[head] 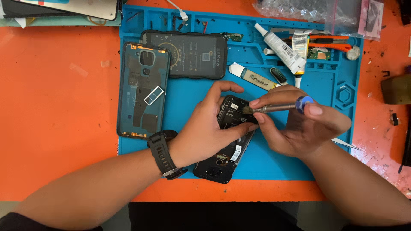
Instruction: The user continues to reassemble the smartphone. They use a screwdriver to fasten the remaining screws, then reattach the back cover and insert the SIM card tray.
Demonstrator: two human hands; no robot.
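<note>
Two hands (205,132) (299,126), one screwdriver (278,107), one opened phone (227,141), one back cover (143,90), one cased phone (190,54), two tubes (282,49) (252,77), one wristwatch (165,154), one blue mat (188,98).

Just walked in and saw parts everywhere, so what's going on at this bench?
A person is working on an opened black phone lying on a blue work mat. The left hand steadies the phone, while the right hand holds a small screwdriver with its tip on the phone's upper part. A removed back cover and another dark phone lie on the mat to the left, and a white glue tube behind.
</note>
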